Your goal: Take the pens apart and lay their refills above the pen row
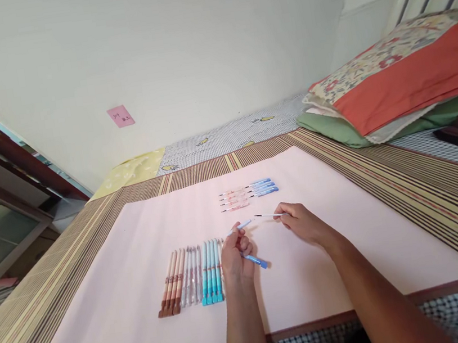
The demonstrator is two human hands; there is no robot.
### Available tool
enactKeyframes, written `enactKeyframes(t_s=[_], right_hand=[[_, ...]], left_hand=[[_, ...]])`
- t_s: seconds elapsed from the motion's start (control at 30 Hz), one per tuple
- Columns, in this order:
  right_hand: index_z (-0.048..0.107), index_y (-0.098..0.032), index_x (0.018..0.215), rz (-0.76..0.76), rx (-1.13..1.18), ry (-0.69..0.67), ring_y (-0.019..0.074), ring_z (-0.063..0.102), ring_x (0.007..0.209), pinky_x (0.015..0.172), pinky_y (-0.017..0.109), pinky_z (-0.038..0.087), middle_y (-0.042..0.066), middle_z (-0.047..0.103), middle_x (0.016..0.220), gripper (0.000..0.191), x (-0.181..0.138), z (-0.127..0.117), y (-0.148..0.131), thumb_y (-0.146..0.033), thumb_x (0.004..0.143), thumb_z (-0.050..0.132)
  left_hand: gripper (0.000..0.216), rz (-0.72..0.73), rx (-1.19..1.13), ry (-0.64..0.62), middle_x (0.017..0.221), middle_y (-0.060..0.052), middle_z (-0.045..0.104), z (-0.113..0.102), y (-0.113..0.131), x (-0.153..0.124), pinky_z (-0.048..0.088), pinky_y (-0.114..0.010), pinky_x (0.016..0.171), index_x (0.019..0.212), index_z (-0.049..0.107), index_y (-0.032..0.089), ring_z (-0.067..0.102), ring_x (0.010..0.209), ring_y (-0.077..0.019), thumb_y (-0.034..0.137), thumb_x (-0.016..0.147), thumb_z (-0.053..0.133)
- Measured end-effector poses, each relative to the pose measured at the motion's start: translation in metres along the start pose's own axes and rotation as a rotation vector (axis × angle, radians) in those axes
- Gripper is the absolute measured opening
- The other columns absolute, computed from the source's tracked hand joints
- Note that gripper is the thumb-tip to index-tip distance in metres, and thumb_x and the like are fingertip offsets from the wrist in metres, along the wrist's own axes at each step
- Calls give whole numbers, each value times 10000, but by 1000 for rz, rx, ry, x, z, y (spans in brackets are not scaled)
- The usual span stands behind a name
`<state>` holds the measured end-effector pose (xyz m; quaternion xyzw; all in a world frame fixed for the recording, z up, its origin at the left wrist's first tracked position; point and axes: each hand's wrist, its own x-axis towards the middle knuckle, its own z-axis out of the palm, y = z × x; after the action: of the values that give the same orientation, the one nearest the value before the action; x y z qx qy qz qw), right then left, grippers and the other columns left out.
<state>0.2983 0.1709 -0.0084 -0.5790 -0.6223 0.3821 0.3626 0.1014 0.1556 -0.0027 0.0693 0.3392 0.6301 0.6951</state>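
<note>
My left hand (237, 250) is closed, with a pale blue pen barrel (245, 225) pinched between thumb and finger. A blue pen part with a clip end (257, 261) shows at the lower side of this hand; whether it is gripped or lies on the sheet I cannot tell. My right hand (299, 219) pinches a thin white pen refill (270, 215), its dark tip pointing left toward the barrel, close to its end but apart. Behind both hands lie refills and clear printed barrels (235, 197) in rows, with blue pen upper parts (264, 187) to their right.
Brown-ended pens (170, 285), clear pens (191, 279) and turquoise pens (211, 273) lie side by side left of my left hand. A pale pink sheet (115, 301) covers the striped mat (386, 195). Folded bedding (407, 78) is piled at the right, before a white wall (194, 46).
</note>
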Motion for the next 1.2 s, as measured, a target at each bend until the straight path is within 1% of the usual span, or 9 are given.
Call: enactKeyframes(t_s=[0.17, 0.4, 0.53, 0.7, 0.83, 0.9, 1.07, 1.13, 1.2], right_hand=[[617, -204, 817, -5, 82, 4, 126, 389, 559, 527, 258, 297, -53, 454, 594, 140, -1, 1, -4, -301, 825, 516], [620, -202, 797, -140, 274, 153, 120, 359, 547, 501, 255, 290, -56, 404, 568, 334, -2, 18, -31, -527, 867, 596], [665, -190, 838, -164, 328, 149, 113, 348, 572, 527, 258, 290, -50, 431, 609, 316, -5, 24, -44, -507, 833, 669], [652, -199, 843, -143, 412, 131, 100, 280, 509, 491, 262, 239, -77, 345, 551, 365, -7, 25, -47, -564, 849, 642], [640, -196, 788, -168, 374, 128, 110, 376, 573, 534, 255, 315, -39, 495, 635, 334, -7, 26, -50, -524, 802, 702], [634, -199, 783, -163, 393, 131, 109, 383, 576, 531, 252, 322, -32, 513, 657, 339, -7, 28, -51, -526, 783, 722], [630, -212, 938, -80, 580, 181, 100, 244, 469, 453, 257, 230, -94, 270, 550, 429, -3, 27, -44, -632, 880, 566], [639, -204, 993, -110, 519, 225, 115, 324, 491, 474, 260, 280, -75, 339, 567, 407, -2, 25, -42, -585, 908, 526], [659, -201, 987, -148, 373, 261, 135, 444, 567, 540, 270, 367, -30, 484, 640, 335, -3, 23, -42, -496, 909, 520]], left_hand=[[69, -66, -69, -57, 692, 13, 523, -3, 1, 1, 224, -130, 371, 854, 635, 115, 303, 417, -9, 102, 905, 591], [212, -198, -159, -171, 724, -13, 525, -1, -1, -5, 259, -118, 385, 839, 606, 126, 301, 441, -21, 97, 993, 463], [227, -238, -181, -204, 740, -21, 528, 3, -4, -9, 259, -124, 386, 874, 614, 119, 306, 444, -21, 99, 1008, 432], [266, -219, -176, -234, 756, -24, 530, 6, -7, -11, 249, -120, 374, 881, 622, 117, 282, 442, -21, 105, 1021, 396], [150, -178, -122, -272, 753, -14, 524, 6, -9, -11, 237, -115, 374, 876, 634, 119, 260, 443, -15, 120, 976, 522], [142, -173, -105, -278, 756, -13, 522, 7, -10, -11, 231, -112, 374, 866, 636, 117, 249, 445, -11, 133, 969, 540], [78, -141, -70, -265, 752, -1, 514, 6, -8, -10, 216, -111, 377, 913, 657, 127, 252, 447, -6, 144, 943, 587], [50, -117, -40, -265, 750, 3, 522, 5, -8, -9, 205, -113, 379, 931, 666, 136, 248, 447, -4, 156, 920, 622], [61, -95, -18, -267, 748, -3, 544, 5, -8, -7, 207, -117, 380, 934, 675, 134, 253, 449, -9, 174, 903, 642]])
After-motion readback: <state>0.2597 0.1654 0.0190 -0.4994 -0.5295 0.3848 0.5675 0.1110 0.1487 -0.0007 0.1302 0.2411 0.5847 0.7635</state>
